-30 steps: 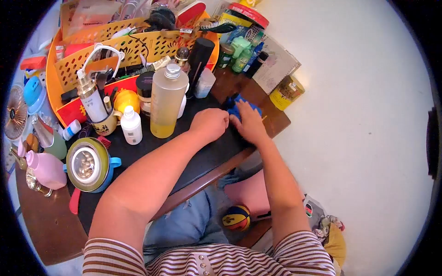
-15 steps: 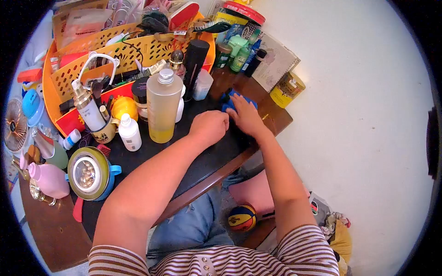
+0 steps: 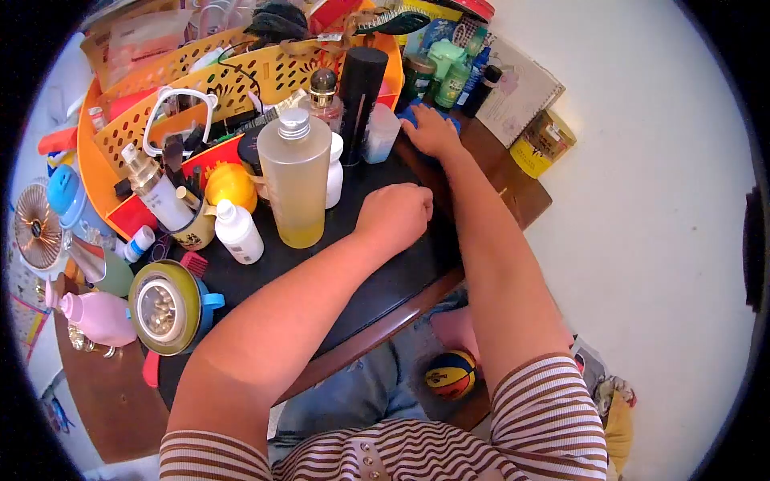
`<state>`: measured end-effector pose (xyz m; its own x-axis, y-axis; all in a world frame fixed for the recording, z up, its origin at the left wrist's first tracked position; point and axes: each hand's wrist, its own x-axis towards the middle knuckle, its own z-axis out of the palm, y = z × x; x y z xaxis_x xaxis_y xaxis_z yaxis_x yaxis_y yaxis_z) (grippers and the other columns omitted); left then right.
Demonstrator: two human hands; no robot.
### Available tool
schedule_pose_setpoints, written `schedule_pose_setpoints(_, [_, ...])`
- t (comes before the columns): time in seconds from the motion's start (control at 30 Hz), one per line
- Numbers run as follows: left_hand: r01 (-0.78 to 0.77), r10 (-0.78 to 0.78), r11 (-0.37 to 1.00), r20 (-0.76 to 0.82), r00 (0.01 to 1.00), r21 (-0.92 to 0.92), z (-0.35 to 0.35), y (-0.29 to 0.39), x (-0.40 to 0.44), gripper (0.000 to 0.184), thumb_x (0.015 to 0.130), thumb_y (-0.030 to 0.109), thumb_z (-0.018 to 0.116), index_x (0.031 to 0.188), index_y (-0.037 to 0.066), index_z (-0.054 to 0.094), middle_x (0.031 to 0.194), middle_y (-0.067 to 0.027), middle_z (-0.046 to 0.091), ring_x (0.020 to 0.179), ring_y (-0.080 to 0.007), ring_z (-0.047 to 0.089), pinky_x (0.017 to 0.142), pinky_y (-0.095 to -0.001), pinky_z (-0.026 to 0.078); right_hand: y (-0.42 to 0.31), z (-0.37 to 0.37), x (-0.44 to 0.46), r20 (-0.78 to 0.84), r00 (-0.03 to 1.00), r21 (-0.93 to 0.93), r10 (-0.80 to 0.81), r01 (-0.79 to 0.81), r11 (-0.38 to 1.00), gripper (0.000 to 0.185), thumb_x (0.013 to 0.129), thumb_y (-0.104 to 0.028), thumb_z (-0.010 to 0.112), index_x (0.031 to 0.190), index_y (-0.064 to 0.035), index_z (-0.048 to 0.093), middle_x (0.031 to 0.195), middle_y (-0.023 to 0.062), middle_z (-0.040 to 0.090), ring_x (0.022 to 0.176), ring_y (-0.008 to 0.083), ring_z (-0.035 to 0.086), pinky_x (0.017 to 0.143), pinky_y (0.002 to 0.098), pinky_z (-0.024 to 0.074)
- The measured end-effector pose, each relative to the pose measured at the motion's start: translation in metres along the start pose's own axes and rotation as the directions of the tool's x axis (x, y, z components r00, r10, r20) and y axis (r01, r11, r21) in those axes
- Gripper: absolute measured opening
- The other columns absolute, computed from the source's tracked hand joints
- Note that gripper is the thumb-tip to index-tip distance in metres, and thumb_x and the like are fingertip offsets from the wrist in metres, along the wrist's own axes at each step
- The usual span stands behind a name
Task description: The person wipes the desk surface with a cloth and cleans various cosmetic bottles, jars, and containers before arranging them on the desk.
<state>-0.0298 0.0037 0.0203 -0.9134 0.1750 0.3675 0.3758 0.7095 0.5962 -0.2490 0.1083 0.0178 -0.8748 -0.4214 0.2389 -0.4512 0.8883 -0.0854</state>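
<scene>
My right hand (image 3: pixel 434 133) presses down on a blue cloth (image 3: pixel 414 114) at the far right of the table, its fingers over the cloth, which is partly hidden. My left hand (image 3: pixel 395 216) is a loose fist, back up, at the dark table mat (image 3: pixel 353 284); nothing shows sticking out of it. Left of this fist stands a tall bottle of yellowish liquid (image 3: pixel 295 180) with a silver cap. Between the two hands and the basket are a small translucent jar (image 3: pixel 380 135) and a black cylinder (image 3: pixel 362 100).
An orange basket (image 3: pixel 277 76) of toiletries fills the back. Green bottles (image 3: pixel 451 84), a notebook (image 3: pixel 517 92) and a yellow tin (image 3: pixel 543 143) line the far right by the wall. A white bottle (image 3: pixel 239 232), lidded cup (image 3: pixel 164 309) and pink bottle (image 3: pixel 100 319) stand left.
My right hand has moved the blue cloth farther back, toward the green bottles. The left fist now sits farther apart from it. The whole view has shifted slightly.
</scene>
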Motion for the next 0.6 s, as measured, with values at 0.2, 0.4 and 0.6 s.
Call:
schedule_pose_setpoints(0.2, [0.01, -0.01, 1.0, 0.015, 1.0, 0.005, -0.003, 0.001, 0.0, 0.018, 0.084, 0.01, 0.051, 0.08, 0.008, 0.069, 0.09, -0.0144, 0.069, 0.09, -0.0372, 0.066, 0.08, -0.0489, 0.052, -0.012, -0.009, -0.026, -0.009, 1.0, -0.034, -0.01, 0.009, 0.999, 0.068, 0.099, -0.056, 0.043, 0.149, -0.0097, 0.044, 0.158, 0.013, 0.038, 0.146, 0.0307, 0.034, 0.117, 0.0584, 0.0269])
schedule_pose_setpoints(0.4, [0.031, -0.03, 0.998, 0.019, 0.999, -0.054, -0.006, 0.0, -0.001, 0.018, 0.083, 0.01, 0.051, 0.08, 0.008, 0.069, 0.088, -0.014, 0.07, 0.087, -0.0371, 0.067, 0.078, -0.0484, 0.052, -0.01, -0.021, -0.092, -0.024, 0.975, 0.025, -0.22, 0.22, 0.975, 0.064, 0.1, -0.047, 0.05, 0.147, -0.0045, 0.044, 0.157, 0.0176, 0.038, 0.146, 0.0357, 0.033, 0.117, 0.0573, 0.0258])
schedule_pose_setpoints(0.6, [-0.01, 0.009, 0.988, -0.006, 1.0, -0.152, -0.006, -0.006, -0.001, 0.018, 0.083, 0.013, 0.053, 0.078, 0.008, 0.07, 0.085, -0.0147, 0.07, 0.085, -0.0364, 0.067, 0.075, -0.0485, 0.052, -0.016, -0.045, -0.176, -0.04, 0.959, 0.035, -0.282, 0.283, 0.958, 0.06, 0.1, -0.042, 0.051, 0.146, -0.0048, 0.045, 0.157, 0.0148, 0.038, 0.146, 0.0344, 0.034, 0.118, 0.0558, 0.0257])
